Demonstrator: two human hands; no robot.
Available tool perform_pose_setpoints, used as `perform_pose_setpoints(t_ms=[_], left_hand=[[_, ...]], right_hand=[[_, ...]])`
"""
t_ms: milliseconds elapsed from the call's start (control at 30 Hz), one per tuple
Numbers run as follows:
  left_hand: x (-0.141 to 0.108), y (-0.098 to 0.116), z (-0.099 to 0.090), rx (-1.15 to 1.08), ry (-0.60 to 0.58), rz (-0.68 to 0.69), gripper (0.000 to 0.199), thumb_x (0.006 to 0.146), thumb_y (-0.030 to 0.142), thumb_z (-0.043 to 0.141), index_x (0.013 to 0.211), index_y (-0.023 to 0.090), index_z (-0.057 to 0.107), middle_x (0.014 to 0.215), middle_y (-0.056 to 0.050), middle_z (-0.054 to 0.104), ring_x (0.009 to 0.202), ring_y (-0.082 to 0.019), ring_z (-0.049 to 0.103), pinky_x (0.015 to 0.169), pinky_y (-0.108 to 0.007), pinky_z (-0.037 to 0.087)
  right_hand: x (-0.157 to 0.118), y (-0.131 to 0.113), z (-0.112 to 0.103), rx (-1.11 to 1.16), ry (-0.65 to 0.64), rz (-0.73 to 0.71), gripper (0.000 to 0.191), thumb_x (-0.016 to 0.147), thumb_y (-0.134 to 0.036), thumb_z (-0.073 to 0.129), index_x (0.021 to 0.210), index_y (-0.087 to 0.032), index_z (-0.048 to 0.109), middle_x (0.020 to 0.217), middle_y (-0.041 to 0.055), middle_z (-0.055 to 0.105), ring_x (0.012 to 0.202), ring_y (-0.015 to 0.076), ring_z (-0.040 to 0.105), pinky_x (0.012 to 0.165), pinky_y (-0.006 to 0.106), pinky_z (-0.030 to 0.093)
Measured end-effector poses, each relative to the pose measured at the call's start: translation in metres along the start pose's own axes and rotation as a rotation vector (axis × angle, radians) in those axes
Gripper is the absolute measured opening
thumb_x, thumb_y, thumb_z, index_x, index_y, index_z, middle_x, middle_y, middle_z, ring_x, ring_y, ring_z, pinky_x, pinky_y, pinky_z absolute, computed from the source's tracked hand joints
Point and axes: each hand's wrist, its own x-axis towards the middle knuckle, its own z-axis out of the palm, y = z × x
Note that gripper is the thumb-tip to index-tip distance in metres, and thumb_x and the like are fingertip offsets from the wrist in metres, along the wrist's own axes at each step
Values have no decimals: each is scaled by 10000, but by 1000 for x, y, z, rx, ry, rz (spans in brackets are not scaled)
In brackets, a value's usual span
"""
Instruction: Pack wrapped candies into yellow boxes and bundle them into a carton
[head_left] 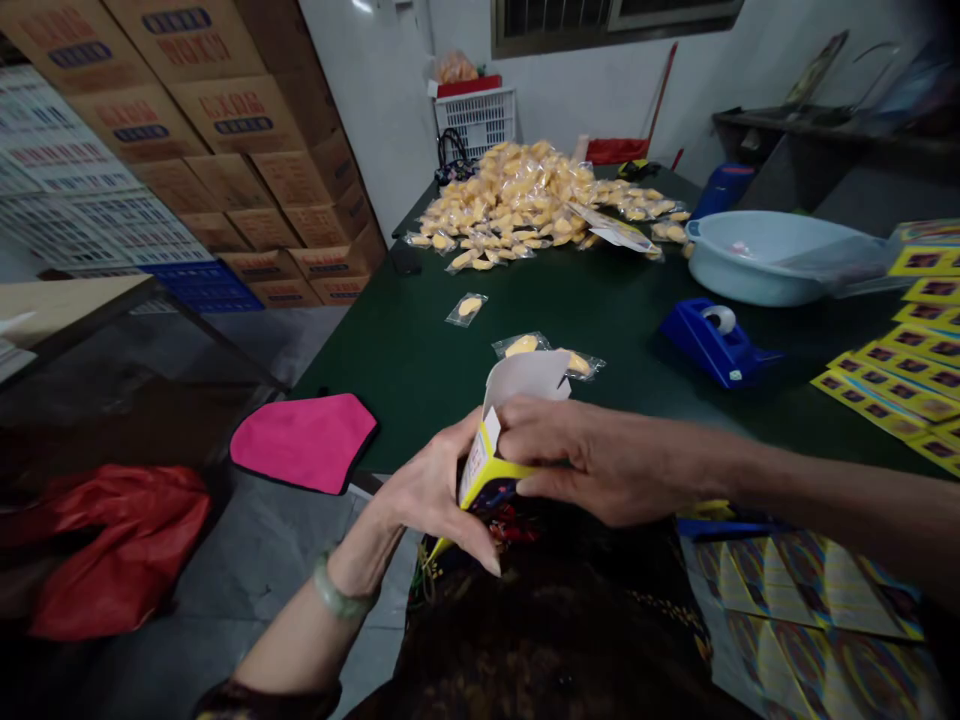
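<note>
A small yellow carton (pixel 484 470) is held near my lap at the table's front edge, its white inner flap standing up. My left hand (pixel 427 485) wraps round the carton from the left, thumb along its near side. At the carton's open top, my right hand (pixel 592 455) has its fingers curled over the edge; the fingertips are hidden inside, and whether they hold anything does not show. Just behind the carton lie two wrapped yellow pieces of food (pixel 521 345), partly covered by the flap. Another wrapped piece (pixel 468 308) lies alone farther back.
A large heap of wrapped pieces (pixel 525 195) covers the back of the green table (pixel 360 360). To the right are a blue tape dispenser (pixel 712 340), a pale blue basin (pixel 765 265) and stacked yellow cartons (pixel 900 370). A pink cloth item (pixel 304 440) overhangs the left edge.
</note>
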Motion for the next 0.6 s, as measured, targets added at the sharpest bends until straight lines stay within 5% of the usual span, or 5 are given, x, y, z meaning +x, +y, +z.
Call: perform_pose_setpoints(t_ms=[133, 233, 333, 467, 600], left_hand=[[8, 5, 10, -47, 50, -23, 671, 492, 423, 877, 1053, 151, 630, 927, -53, 676, 888, -242, 640, 786, -328, 539], [10, 2, 10, -75, 75, -58, 344, 569, 327, 849, 761, 139, 635, 674, 12, 618, 600, -132, 573, 567, -240, 494], [15, -2, 4, -18, 136, -52, 278, 640, 355, 801, 644, 137, 627, 575, 7, 584, 503, -113, 517, 475, -240, 455], [31, 3, -7, 141, 271, 5, 320, 653, 434, 778, 805, 164, 699, 777, -59, 682, 741, -214, 646, 703, -350, 567], [49, -4, -10, 161, 358, 58, 480, 598, 497, 798, 959, 197, 696, 972, -67, 684, 941, -252, 636, 874, -393, 539]], right_hand=[[-9, -4, 11, -34, 6, -25, 177, 849, -75, 541, 704, -177, 537, 847, 25, 589, 905, 154, 525, 782, 276, 458], [-14, -1, 14, -97, 52, 20, 170, 866, -99, 488, 725, -184, 531, 790, 33, 590, 834, 169, 520, 747, 304, 466], [-16, 2, 15, -201, 190, 45, 139, 879, -106, 430, 844, -171, 547, 884, 84, 632, 788, 181, 553, 707, 332, 491], [-19, 2, 12, -361, 420, -62, 245, 856, -38, 412, 1012, -147, 566, 1120, 129, 647, 1038, 217, 591, 872, 378, 492], [-18, 7, 11, -536, 424, -35, 269, 873, -26, 332, 937, -126, 573, 1027, 138, 655, 969, 229, 604, 807, 393, 501]])
